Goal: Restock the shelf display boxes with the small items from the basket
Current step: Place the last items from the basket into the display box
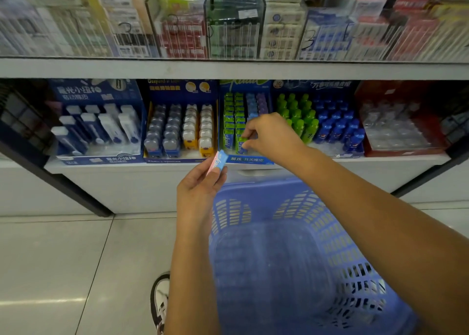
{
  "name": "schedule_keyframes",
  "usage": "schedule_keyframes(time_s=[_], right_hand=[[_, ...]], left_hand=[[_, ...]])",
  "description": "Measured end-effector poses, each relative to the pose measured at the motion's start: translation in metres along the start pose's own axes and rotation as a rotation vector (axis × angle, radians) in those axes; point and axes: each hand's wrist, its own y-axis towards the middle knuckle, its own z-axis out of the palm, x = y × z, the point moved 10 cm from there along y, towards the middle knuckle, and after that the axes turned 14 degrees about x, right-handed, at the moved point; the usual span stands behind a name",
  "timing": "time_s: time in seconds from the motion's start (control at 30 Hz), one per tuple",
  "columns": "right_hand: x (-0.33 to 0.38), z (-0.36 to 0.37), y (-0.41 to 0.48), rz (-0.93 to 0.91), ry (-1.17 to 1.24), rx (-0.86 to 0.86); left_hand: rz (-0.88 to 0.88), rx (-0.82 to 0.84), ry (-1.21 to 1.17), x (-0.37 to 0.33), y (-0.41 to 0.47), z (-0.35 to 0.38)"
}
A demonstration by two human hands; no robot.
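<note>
A blue display box point(250, 159) on the lower shelf holds rows of green, blue and purple erasers. My right hand point(269, 134) reaches into its front row and pinches a green eraser point(241, 144) there. My left hand point(200, 182) hovers just below the shelf edge and grips a pink-and-blue eraser point(218, 162), tilted. The blue plastic basket point(330, 233) sits below my arms; its inside is blurred and I see no items in it.
Neighbouring display boxes flank the eraser box: yellow with small figures point(181, 129) to the left, green and blue bottles point(317, 124) to the right. The upper shelf point(228, 68) overhangs above. A shoe point(160, 301) stands on the tiled floor beside the basket.
</note>
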Motion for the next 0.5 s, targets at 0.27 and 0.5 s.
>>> schedule_keyframes(time_s=[0.27, 0.5], right_hand=[[0.007, -0.001, 0.002, 0.016, -0.017, 0.104], [0.012, -0.009, -0.041, -0.098, 0.646, 0.098]], left_hand=[[0.027, 0.041, 0.025, -0.001, -0.001, 0.012], [0.105, 0.075, 0.098, -0.009, 0.006, 0.032]])
